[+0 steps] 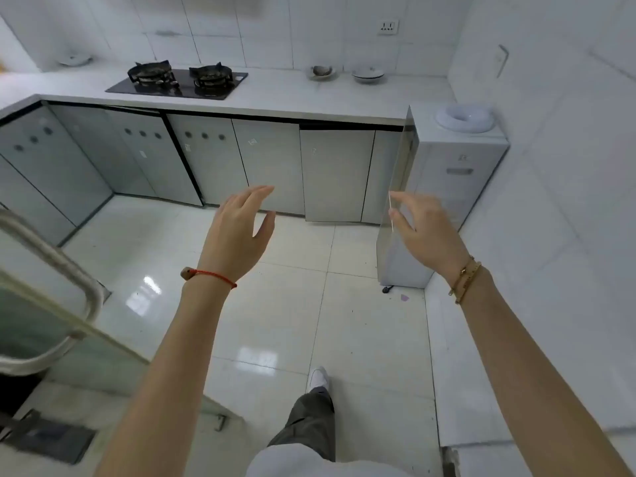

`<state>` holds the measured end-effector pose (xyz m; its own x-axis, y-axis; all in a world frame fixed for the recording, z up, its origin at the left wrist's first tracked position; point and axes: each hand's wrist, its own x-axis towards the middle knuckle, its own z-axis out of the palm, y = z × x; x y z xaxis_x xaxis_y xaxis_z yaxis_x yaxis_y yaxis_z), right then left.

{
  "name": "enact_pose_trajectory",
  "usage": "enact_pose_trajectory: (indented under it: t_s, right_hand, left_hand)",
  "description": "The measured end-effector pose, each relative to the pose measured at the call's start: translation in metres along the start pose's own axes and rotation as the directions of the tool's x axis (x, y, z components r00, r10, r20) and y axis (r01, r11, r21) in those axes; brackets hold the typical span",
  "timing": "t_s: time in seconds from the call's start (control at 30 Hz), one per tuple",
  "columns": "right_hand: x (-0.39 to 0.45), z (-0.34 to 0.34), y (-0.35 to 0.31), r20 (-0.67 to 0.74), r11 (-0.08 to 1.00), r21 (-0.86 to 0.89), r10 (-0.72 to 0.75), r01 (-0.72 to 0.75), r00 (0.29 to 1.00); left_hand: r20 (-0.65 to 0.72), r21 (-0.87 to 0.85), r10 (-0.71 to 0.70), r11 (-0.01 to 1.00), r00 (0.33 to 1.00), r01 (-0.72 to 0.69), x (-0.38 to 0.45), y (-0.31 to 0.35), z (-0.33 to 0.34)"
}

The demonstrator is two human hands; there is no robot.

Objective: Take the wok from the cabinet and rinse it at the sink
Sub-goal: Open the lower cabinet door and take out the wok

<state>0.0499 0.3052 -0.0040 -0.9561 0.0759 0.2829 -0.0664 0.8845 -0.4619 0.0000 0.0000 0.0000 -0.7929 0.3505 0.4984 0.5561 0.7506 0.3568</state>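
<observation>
Both hands, left hand (237,232) and right hand (425,227), reach bare with fingers spread toward the open cabinet door (401,173); the wok, unseen, comes next.

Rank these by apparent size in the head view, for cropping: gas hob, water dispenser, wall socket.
1. water dispenser, though it stands nearer the camera
2. gas hob
3. wall socket

I see the cabinet (268,166) under the table, a row of pale grey-green glossy doors. The rightmost door (399,173) stands open, swung outward, and I see it edge-on. The other doors are closed. I cannot see a wok or a sink.
</observation>
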Motion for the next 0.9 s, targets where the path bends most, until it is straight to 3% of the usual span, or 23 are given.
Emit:
enact_pose_trajectory:
  t_s: [0.9]
  right_hand:
    - [0.371, 0.152, 0.020, 0.125, 0.994, 0.108, -0.047, 0.034, 0.991]
  left_hand:
    - [0.054, 0.029, -0.173, 0.985, 0.983, 0.172, 0.276, -0.211, 0.111]
